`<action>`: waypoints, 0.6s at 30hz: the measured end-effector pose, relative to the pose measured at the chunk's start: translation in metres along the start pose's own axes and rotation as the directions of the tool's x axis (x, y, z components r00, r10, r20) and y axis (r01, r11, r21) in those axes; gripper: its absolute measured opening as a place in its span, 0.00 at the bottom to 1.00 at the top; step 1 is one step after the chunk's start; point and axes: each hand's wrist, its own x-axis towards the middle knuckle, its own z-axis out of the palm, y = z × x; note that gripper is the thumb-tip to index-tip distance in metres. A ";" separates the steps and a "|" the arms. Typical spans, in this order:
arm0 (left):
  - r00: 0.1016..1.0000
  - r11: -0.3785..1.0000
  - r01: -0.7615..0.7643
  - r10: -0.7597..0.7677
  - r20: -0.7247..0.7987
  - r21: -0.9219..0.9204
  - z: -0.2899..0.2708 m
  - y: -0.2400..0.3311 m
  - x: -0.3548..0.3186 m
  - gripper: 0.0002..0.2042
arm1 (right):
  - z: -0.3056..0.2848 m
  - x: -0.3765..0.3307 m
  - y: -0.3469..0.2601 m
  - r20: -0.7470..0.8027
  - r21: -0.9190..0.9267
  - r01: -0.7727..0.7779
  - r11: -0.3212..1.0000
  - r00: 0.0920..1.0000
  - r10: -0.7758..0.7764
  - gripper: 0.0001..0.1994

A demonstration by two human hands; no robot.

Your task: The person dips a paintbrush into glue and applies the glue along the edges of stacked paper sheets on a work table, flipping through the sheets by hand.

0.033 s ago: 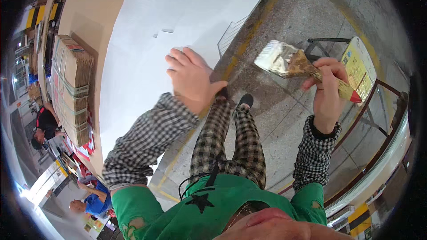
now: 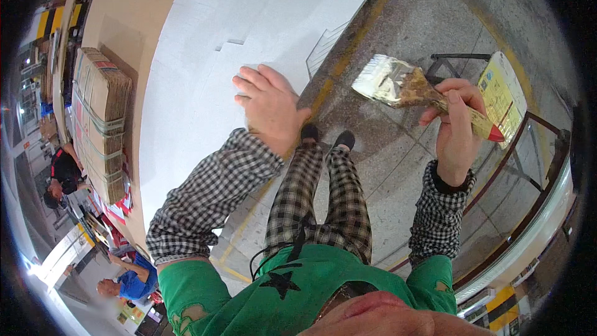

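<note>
My left hand (image 2: 268, 104) lies palm down on a large white sheet (image 2: 199, 87), fingers stretched out and thumb apart, close to the sheet's right edge. It holds nothing. Off to the right, over the floor, my right hand (image 2: 459, 127) is closed round the handle of a wide flat paintbrush (image 2: 423, 90). The brush's bristles point left and are coated with something white, and brownish residue covers the part behind them. Its handle is yellowish with a red end. The brush does not touch the sheet.
A strapped bundle of flat cardboard (image 2: 99, 124) stands left of the sheet on a tan surface (image 2: 127, 9). At the right is a metal-framed stand with a yellow-and-white panel (image 2: 502, 96). Two people, one in blue (image 2: 134, 280), one in black (image 2: 62, 171), are at the far left.
The brush in my right hand has shifted very slightly left. My left hand has barely moved on the sheet.
</note>
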 end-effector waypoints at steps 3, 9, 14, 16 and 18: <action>0.992 0.994 0.034 -0.021 -0.122 0.101 -0.001 -0.005 0.002 0.41 | 0.011 0.000 0.001 -0.001 0.015 0.012 1.000 1.000 -0.012 0.04; 0.979 0.984 -0.169 0.161 -0.128 -0.049 0.004 -0.020 0.004 0.23 | 0.030 0.005 0.003 0.033 -0.049 0.070 0.996 0.997 -0.068 0.04; 0.959 0.874 -0.247 0.284 0.026 -0.419 -0.024 -0.049 0.018 0.15 | 0.038 0.010 0.004 0.047 -0.086 0.081 0.993 0.996 -0.077 0.03; 0.921 0.778 -0.240 0.371 0.117 -0.580 -0.035 -0.058 0.025 0.09 | 0.047 0.016 0.007 0.038 -0.113 0.101 0.988 0.995 -0.097 0.03; 0.916 0.758 -0.241 0.384 0.116 -0.606 -0.040 -0.056 0.027 0.09 | 0.056 0.021 0.010 0.028 -0.167 0.148 0.975 0.989 -0.146 0.04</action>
